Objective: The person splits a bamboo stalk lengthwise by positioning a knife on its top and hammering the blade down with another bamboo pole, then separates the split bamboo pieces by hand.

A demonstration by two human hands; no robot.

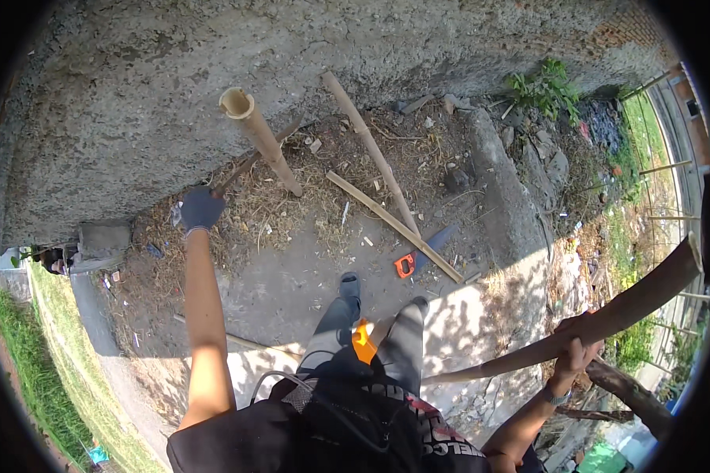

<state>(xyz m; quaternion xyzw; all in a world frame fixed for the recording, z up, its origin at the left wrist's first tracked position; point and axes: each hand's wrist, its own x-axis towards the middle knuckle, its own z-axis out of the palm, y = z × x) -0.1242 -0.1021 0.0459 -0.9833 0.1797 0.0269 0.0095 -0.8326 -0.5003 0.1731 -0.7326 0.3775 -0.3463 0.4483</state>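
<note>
My left hand (201,209), in a dark glove, is stretched out to the far left. It is closed on the handle end of a long, dark brown machete (244,168), whose curved blade runs up past a bamboo pole (264,142). That pole stands upright with its hollow, cut end toward me. Low at the right, my right hand (582,353) is bare, with a band at the wrist. Its fingers wrap round a long, split bamboo piece (631,307), held slanting up to the right.
A handsaw (405,266) with an orange handle lies under a bamboo strip (394,227). Another bamboo pole (371,146) leans on the rough grey wall (158,94). A concrete ledge (506,181) borders rubble and a green plant (546,91). Dry litter covers ground by the wall.
</note>
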